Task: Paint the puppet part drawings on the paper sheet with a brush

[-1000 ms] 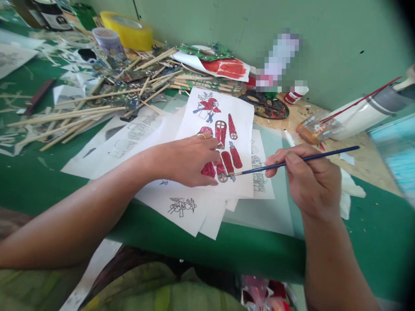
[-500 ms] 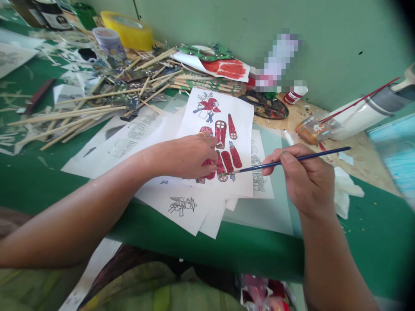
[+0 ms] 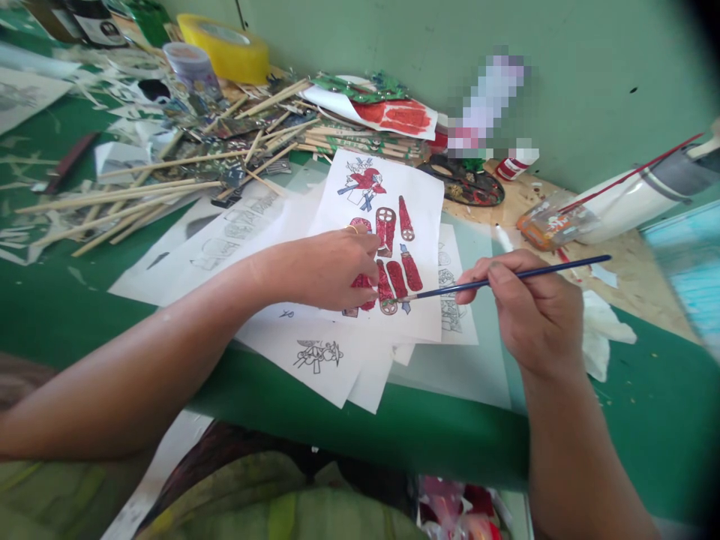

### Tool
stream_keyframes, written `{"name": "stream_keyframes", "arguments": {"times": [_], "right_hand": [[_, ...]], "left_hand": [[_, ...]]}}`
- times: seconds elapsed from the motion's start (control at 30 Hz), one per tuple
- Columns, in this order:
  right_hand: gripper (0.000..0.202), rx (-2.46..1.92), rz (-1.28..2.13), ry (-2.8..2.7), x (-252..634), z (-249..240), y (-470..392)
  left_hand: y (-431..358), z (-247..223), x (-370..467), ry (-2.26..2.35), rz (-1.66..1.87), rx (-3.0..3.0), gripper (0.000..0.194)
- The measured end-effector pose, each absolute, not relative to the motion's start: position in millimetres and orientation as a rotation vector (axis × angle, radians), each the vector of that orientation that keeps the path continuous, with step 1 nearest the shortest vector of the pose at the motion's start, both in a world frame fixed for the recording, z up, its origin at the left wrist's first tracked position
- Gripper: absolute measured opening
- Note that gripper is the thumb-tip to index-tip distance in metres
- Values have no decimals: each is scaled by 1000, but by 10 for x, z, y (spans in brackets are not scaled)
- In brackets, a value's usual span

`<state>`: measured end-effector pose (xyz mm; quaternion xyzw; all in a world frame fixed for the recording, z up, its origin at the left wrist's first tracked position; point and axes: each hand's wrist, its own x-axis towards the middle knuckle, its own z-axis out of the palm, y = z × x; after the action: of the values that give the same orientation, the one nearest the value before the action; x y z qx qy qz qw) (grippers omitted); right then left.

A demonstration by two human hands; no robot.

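A thin paintbrush (image 3: 540, 271) with a dark blue handle is pinched in my right hand (image 3: 534, 307). Its bristles, greenish at the end, touch or hover just over a wheel-like shape at the foot of a red figure on the white sheet (image 3: 419, 326). My left hand (image 3: 331, 270), with a ring on one finger, lies across the left part of that sheet, fingers bent a little and resting on the paper, holding nothing. It covers some of the red-painted shapes. A red and blue figure (image 3: 363, 184) shows at the sheet's top.
More printed sheets (image 3: 318, 356) lie underneath on the green table (image 3: 466, 435). Behind are loose wooden sticks (image 3: 169, 161), yellow tape (image 3: 236, 56), a dark paint palette (image 3: 466, 184) and a small red-and-white bottle (image 3: 514, 163). Crumpled tissue (image 3: 601, 334) sits right of my right hand.
The brush tip has shifted very slightly right over the wheel-like shape. My left hand stays on the sheet; the whole view has moved a little.
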<state>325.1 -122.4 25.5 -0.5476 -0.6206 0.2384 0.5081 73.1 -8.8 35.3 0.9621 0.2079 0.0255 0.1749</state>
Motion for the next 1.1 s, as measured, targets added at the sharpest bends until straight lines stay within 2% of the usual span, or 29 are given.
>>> {"name": "stream_keyframes", "arguments": {"times": [0.4,1.1], "right_hand": [[22,-1318,592,-1490,3244,262,-1219],[20,-1319,578,-1506,3236,249,-1206]], "left_hand": [[-105,395,750,616,-10,2711,23],[-93,361,737,579,82,2720,19]]}}
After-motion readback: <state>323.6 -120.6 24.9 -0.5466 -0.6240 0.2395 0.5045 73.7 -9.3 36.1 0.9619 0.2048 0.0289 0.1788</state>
